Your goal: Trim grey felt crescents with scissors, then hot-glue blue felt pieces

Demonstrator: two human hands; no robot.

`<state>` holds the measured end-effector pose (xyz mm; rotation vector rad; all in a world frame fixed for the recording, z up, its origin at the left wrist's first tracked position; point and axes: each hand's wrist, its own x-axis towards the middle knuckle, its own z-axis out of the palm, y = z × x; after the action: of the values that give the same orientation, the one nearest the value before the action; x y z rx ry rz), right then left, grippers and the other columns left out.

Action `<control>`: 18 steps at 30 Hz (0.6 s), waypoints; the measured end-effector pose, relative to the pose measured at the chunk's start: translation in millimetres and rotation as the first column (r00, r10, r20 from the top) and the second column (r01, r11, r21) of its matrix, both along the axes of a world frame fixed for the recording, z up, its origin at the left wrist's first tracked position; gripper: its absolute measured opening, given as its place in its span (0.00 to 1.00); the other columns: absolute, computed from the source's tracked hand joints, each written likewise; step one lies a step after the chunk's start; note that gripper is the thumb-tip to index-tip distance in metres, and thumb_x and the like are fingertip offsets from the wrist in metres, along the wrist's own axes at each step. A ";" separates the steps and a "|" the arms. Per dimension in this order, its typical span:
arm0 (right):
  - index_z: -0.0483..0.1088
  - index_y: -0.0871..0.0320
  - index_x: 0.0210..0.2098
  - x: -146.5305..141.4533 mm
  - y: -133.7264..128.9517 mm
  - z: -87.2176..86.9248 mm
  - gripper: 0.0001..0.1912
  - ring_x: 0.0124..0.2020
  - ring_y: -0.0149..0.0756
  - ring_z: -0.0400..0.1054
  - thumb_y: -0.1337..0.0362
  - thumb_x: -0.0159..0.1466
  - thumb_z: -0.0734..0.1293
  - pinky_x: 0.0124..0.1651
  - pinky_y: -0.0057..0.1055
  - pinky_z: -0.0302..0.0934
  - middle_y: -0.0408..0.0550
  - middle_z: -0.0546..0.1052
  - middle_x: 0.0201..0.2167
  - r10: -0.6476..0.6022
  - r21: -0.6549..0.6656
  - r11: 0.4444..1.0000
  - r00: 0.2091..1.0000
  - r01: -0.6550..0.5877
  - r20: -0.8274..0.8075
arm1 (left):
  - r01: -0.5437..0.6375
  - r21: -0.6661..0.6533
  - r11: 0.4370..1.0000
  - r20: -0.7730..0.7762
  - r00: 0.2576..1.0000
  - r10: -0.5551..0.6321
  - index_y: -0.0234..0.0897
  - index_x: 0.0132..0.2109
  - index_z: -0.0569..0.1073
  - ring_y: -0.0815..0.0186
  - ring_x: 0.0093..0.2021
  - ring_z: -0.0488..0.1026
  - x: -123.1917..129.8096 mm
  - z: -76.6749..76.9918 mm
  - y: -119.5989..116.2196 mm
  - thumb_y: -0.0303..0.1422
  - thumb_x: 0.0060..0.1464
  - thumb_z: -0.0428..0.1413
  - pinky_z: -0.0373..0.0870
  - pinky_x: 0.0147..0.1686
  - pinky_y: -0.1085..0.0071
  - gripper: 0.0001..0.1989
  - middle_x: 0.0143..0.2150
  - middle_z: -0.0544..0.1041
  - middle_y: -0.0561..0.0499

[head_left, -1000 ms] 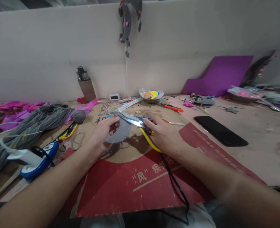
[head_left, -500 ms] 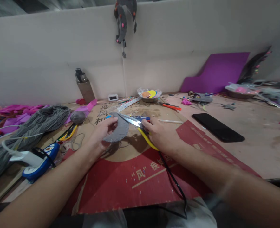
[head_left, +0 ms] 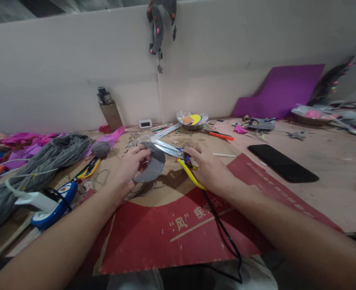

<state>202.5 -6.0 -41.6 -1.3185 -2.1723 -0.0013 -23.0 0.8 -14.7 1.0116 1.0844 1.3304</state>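
Observation:
A grey felt crescent (head_left: 156, 166) with a stitched edge is pinched between the thumb and fingers of my left hand (head_left: 135, 163). My right hand (head_left: 206, 165) is closed round the handles of the scissors (head_left: 169, 149), whose silver blades point left. The blade tips lie at the upper end of the crescent. A yellow-handled tool (head_left: 191, 175) with a black cord sits just below my right hand; whether the hand touches it I cannot tell. Under both hands is a red and brown cardboard sheet (head_left: 141, 237).
Grey yarn (head_left: 53, 155), a yarn ball (head_left: 100, 149) and a blue and white power strip (head_left: 57, 209) lie left. A black phone (head_left: 282, 163) is at the right. Behind are a small bowl (head_left: 192, 127), an orange cutter (head_left: 221, 136) and a purple sheet (head_left: 282, 90).
The scissors' tips have moved slightly down relative to the crescent's top, and the crescent has tilted, showing a darker face. The view has shifted slightly.

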 end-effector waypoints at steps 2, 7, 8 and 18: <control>0.70 0.56 0.49 0.7 0.8 -1.3 0.14 0.37 0.38 0.66 0.63 0.64 0.64 0.36 0.31 0.54 0.52 0.69 0.42 0.005 0.025 1.000 1.000 -0.005 0.025 | 0.006 0.004 1.000 0.003 1.000 -0.006 0.35 0.33 0.74 0.75 0.21 0.64 0.4 0.5 -1.2 0.31 0.39 0.65 0.62 0.23 0.78 0.11 0.24 0.71 0.56; 0.69 0.55 0.49 1.8 0.2 -0.1 0.14 0.34 0.36 0.64 0.59 0.65 0.64 0.32 0.30 0.49 0.51 0.70 0.41 -0.048 0.061 0.997 0.993 0.042 0.112 | 0.027 0.012 1.000 -0.015 1.000 -0.027 0.36 0.34 0.74 0.74 0.22 0.65 2.2 1.1 -4.7 0.32 0.40 0.66 0.64 0.24 0.77 0.12 0.24 0.71 0.57; 0.70 0.56 0.49 1.6 -0.2 0.6 0.14 0.34 0.36 0.63 0.58 0.66 0.63 0.31 0.30 0.49 0.51 0.70 0.41 -0.057 0.069 0.996 0.990 0.049 0.132 | 0.030 0.015 0.999 -0.023 0.999 -0.029 0.36 0.35 0.75 0.74 0.22 0.66 2.3 1.1 -5.1 0.32 0.40 0.66 0.64 0.24 0.77 0.12 0.23 0.70 0.57; 0.70 0.57 0.47 1.2 -2.5 3.2 0.14 0.33 0.35 0.61 0.59 0.68 0.58 0.30 0.30 0.44 0.52 0.70 0.39 -0.083 0.101 0.993 0.974 0.063 0.212 | 0.081 0.018 0.997 -0.052 0.995 -0.080 0.35 0.34 0.74 0.74 0.22 0.67 3.7 2.3 -8.1 0.32 0.41 0.65 0.64 0.25 0.78 0.11 0.24 0.71 0.57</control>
<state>203.7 -8.5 -38.4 -1.3990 -2.2701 -0.2843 -19.4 -7.3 -12.4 1.0986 1.0596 1.2583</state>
